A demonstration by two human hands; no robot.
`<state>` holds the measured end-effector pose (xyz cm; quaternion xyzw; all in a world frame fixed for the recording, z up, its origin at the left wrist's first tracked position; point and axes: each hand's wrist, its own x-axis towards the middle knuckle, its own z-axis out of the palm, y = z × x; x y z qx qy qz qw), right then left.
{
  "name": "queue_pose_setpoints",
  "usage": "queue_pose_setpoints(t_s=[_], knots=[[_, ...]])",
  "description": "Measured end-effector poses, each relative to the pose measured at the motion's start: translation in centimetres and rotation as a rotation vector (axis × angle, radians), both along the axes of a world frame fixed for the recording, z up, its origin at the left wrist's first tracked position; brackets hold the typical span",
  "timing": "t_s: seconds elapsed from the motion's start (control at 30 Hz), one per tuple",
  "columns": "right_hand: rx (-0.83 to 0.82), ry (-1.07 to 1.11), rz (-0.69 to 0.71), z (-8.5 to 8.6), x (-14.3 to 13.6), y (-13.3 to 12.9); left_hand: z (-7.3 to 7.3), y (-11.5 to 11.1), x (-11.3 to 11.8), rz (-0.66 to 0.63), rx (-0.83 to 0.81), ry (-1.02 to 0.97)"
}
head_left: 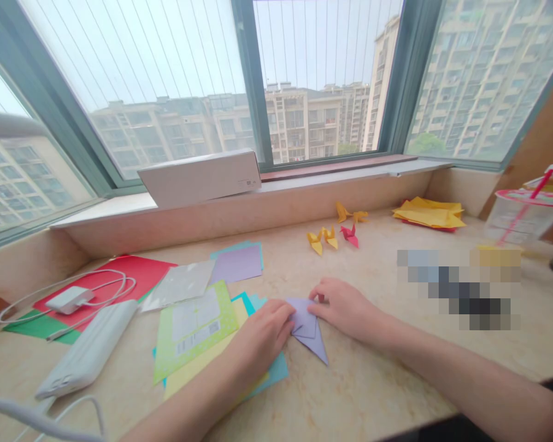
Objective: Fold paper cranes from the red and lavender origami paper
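A folded piece of purple origami paper [309,328] lies on the stone counter, with one pointed flap aimed toward me. On its left edge, my left hand [273,322] has its fingers pressed together over the paper. Opposite, my right hand [343,306] pinches the right edge between thumb and curled fingers. My left forearm crosses a stack of coloured paper with a green-patterned package [196,328] on top. Beyond my hands stand small folded paper birds: yellow ones [322,239] and a red one [349,235].
At left lie a white power bank [90,350], a charger with cable [71,299] and red paper [115,279]. Purple sheets [239,263] are behind. Yellow paper [428,213] and a plastic cup with a straw [520,218] stand at right. A white box [203,178] rests on the sill.
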<state>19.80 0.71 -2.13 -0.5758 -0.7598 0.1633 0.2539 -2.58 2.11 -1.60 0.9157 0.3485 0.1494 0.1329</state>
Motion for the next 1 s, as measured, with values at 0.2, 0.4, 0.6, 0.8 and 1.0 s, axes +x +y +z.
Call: queue_pose_setpoints(t_s=[0.2,0.4,0.6,0.8,1.0], knots=[[-0.02,0.104,-0.028,-0.8,-0.3,0.2,0.0,0.4,-0.1,-0.012,0.08,0.061],[-0.04,0.178,-0.035,-0.8,-1.2,0.1,0.5,0.6,-0.2,-0.038,0.087,0.089],[0.074,0.106,0.087,-0.9,-1.9,-0.3,0.9,0.4,0.0,-0.035,0.046,0.097],[0.202,-0.106,0.204,-1.3,-2.2,-0.6,1.2,0.4,-0.1,-0.036,0.055,0.107],[0.31,-0.269,0.236,-1.7,-2.4,-0.6,1.2,0.7,-0.2,-0.084,0.13,0.111]])
